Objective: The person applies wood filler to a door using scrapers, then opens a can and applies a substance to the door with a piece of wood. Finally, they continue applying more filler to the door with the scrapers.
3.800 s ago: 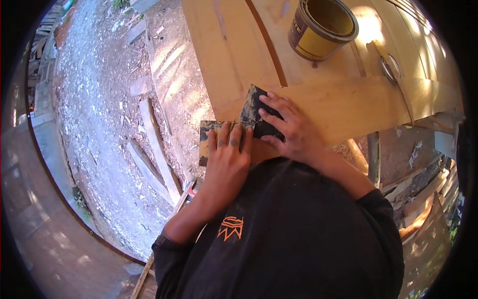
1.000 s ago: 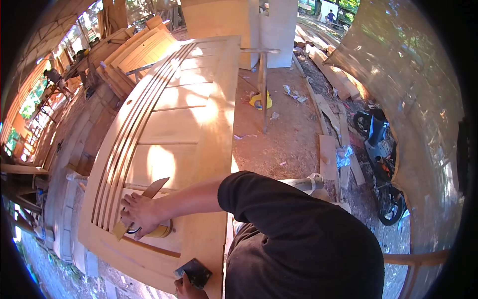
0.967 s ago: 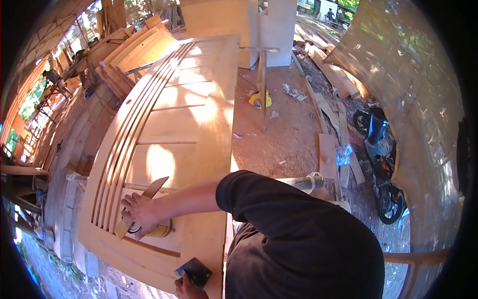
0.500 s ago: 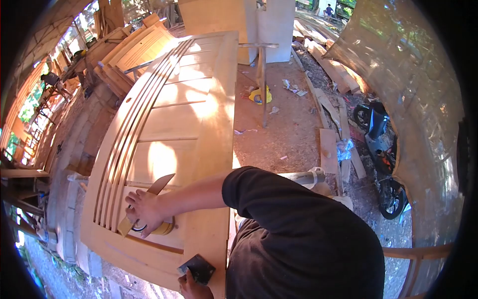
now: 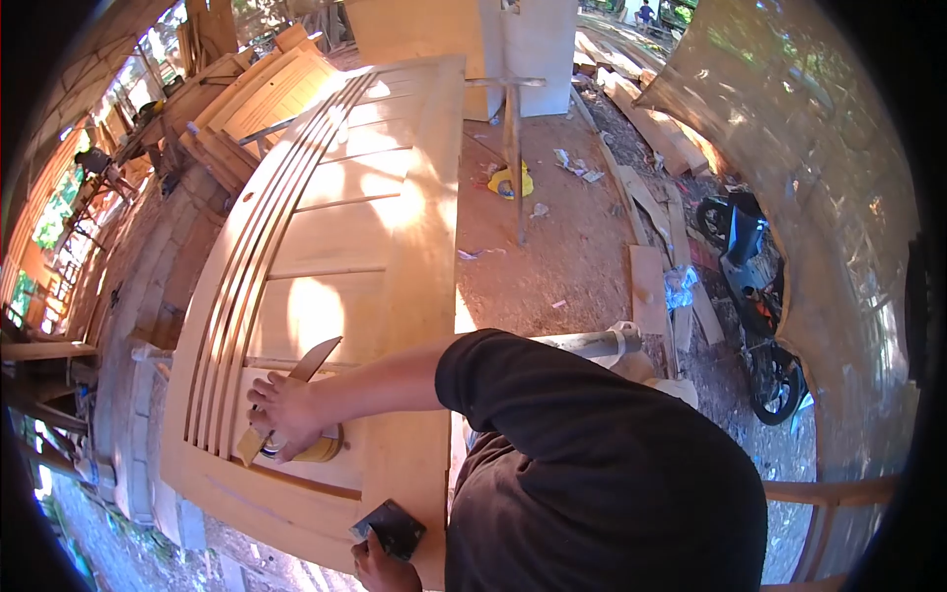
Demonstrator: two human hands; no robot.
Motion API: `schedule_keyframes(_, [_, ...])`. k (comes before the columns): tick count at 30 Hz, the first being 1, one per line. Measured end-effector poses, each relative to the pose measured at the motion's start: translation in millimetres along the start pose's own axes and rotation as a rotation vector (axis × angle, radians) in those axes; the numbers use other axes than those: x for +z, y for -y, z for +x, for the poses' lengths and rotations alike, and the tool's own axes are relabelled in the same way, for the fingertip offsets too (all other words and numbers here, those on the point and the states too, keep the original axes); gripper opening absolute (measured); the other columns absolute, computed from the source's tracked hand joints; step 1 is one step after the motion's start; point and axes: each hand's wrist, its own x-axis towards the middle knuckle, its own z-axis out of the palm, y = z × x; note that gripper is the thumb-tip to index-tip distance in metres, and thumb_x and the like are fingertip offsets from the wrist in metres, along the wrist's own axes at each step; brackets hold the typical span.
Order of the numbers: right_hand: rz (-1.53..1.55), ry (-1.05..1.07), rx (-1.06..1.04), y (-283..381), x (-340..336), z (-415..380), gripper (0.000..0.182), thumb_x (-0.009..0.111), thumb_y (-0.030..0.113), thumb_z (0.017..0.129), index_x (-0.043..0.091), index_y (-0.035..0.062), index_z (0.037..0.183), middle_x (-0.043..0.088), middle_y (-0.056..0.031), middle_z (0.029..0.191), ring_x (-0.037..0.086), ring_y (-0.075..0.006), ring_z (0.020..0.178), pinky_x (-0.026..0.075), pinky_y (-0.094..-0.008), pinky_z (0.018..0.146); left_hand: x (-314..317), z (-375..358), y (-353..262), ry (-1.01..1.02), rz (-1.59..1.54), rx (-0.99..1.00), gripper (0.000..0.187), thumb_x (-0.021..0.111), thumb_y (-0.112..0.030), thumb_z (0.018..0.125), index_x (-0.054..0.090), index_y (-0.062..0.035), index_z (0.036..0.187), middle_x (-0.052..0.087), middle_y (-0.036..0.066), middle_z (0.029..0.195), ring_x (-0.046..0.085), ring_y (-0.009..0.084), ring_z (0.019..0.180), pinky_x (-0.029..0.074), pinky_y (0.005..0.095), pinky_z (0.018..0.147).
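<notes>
My right hand [image 5: 284, 414] is closed around the middle of a knife [image 5: 318, 359] with a broad, curved blade. The knife's pale wooden end [image 5: 249, 446] sticks out past the fingers. Under this hand, a round container with a yellow side [image 5: 326, 446] rests on the panelled wooden door [image 5: 404, 335], its top mostly hidden. At the door's near edge, my left hand [image 5: 383, 566] pinches a flat, dark square plate [image 5: 397, 529], its thumb on top. The door has long parallel grooves and patches of sunlight.
Right of the door, a wooden post with a crosspiece [image 5: 513, 128] stands by a yellow object [image 5: 511, 184] on the dirt floor. A motorcycle [image 5: 747, 286] is parked further right. More doors [image 5: 276, 94] and timber lie at the back left. Distant people [image 5: 99, 163] are visible.
The whole view has shifted slightly, with the door and background a little left and up. Both hands keep almost the same places and holds.
</notes>
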Motion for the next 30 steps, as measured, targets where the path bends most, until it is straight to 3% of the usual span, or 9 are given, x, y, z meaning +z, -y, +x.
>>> schedule_keyframes(2, [-0.017, 0.032, 0.007, 1.2, -5.1, 0.0, 0.096, 0.051, 0.069, 0.079, 0.031, -0.0017, 0.141, 0.025, -0.0260, 0.148, 0.020, -0.0383, 0.139, 0.022, -0.0493, 0.109, -16.2, 0.9, -13.6, 0.091, 0.035, -0.020, 0.044, 0.053, -0.002, 0.078, 0.057, -0.0012, 0.122, 0.059, 0.027, 0.105, 0.061, 0.0439, 0.090, 0.050, 0.0501, 0.077])
schedule_keyframes(5, [-0.054, -0.013, 0.004, 3.2, -4.8, -1.7, 0.095, 0.054, 0.068, 0.078, 0.033, -0.0015, 0.140, 0.031, -0.0243, 0.144, 0.026, -0.0376, 0.135, 0.022, -0.0496, 0.109, -0.1, 1.2, -2.6, 0.029, 0.039, -0.034, 0.048, 0.054, 0.007, 0.066, 0.063, 0.0017, 0.113, 0.058, 0.021, 0.095, 0.059, 0.0422, 0.089, 0.048, 0.0482, 0.077])
schedule_keyframes(7, [-0.081, -0.065, -0.013, 2.0, -4.5, -2.8, 0.096, 0.053, 0.069, 0.078, 0.033, -0.0017, 0.140, 0.031, -0.0249, 0.144, 0.028, -0.0373, 0.135, 0.022, -0.0497, 0.110, -15.6, 1.0, -14.1, 0.084, 0.031, -0.051, 0.044, 0.054, -0.001, 0.075, 0.059, -0.0014, 0.119, 0.059, 0.025, 0.103, 0.060, 0.0429, 0.091, 0.050, 0.0497, 0.078])
schedule_keyframes(10, [-0.155, -0.746, -0.216, 5.3, 12.2, -9.8, 0.089, 0.059, 0.061, 0.078, 0.036, -0.0025, 0.136, 0.041, -0.0238, 0.133, 0.039, -0.0370, 0.124, 0.030, -0.0492, 0.103, -16.0, 3.4, -15.7, 0.107, 0.016, -0.067, 0.042, 0.055, -0.008, 0.080, 0.057, -0.0040, 0.122, 0.059, 0.026, 0.106, 0.060, 0.0430, 0.093, 0.050, 0.0501, 0.079])
schedule_keyframes(13, [0.176, -0.494, -0.347, 44.6, -13.5, -56.9, 0.080, 0.067, 0.049, 0.076, 0.039, -0.0028, 0.130, 0.047, -0.0204, 0.116, 0.047, -0.0358, 0.108, 0.037, -0.0492, 0.093, -13.8, 1.7, -9.3, 0.120, 0.042, -0.089, 0.042, 0.058, -0.013, 0.081, 0.058, -0.0055, 0.122, 0.059, 0.024, 0.104, 0.059, 0.0424, 0.094, 0.049, 0.0498, 0.079])
schedule_keyframes(15, [0.407, -0.451, -0.312, 60.0, 43.8, -85.6, 0.072, 0.072, 0.040, 0.073, 0.041, -0.0021, 0.123, 0.046, -0.0164, 0.104, 0.047, -0.0339, 0.098, 0.039, -0.0477, 0.086, -15.2, 3.1, -9.0, 0.125, 0.048, -0.103, 0.042, 0.060, -0.015, 0.081, 0.058, -0.0064, 0.121, 0.059, 0.023, 0.102, 0.059, 0.0421, 0.093, 0.049, 0.0501, 0.079])
schedule_keyframes(19, [0.344, -0.274, -0.215, 64.1, 128.3, -139.9, 0.080, 0.074, 0.044, 0.070, 0.041, -0.0029, 0.126, 0.043, -0.0234, 0.123, 0.039, -0.0391, 0.120, 0.029, -0.0529, 0.101, -14.2, 4.3, -11.5, 0.114, 0.038, -0.125, 0.040, 0.060, -0.018, 0.080, 0.059, -0.0078, 0.119, 0.059, 0.022, 0.101, 0.058, 0.0415, 0.092, 0.048, 0.0508, 0.078])
schedule_keyframes(23, [0.438, -0.083, -0.273, 68.5, 138.0, -142.1, 0.089, 0.075, 0.049, 0.065, 0.042, -0.0047, 0.127, 0.034, -0.0280, 0.138, 0.023, -0.0432, 0.135, 0.018, -0.0575, 0.109, -20.4, 7.3, -21.8, 0.125, 0.069, -0.138, 0.037, 0.057, -0.016, 0.081, 0.060, -0.0077, 0.117, 0.059, 0.022, 0.100, 0.058, 0.0410, 0.092, 0.048, 0.0502, 0.079])
schedule_keyframes(30, [0.439, -0.330, -0.360, 68.6, 164.4, -139.7, 0.090, 0.075, 0.055, 0.060, 0.046, 0.0018, 0.127, 0.035, -0.0282, 0.138, 0.030, -0.0450, 0.131, 0.023, -0.0585, 0.106, -49.8, -13.7, -20.8, 0.128, -0.037, -0.272, 0.046, 0.044, -0.003, 0.079, 0.058, -0.0042, 0.123, 0.058, 0.023, 0.113, 0.058, 0.0412, 0.101, 0.047, 0.0481, 0.087])
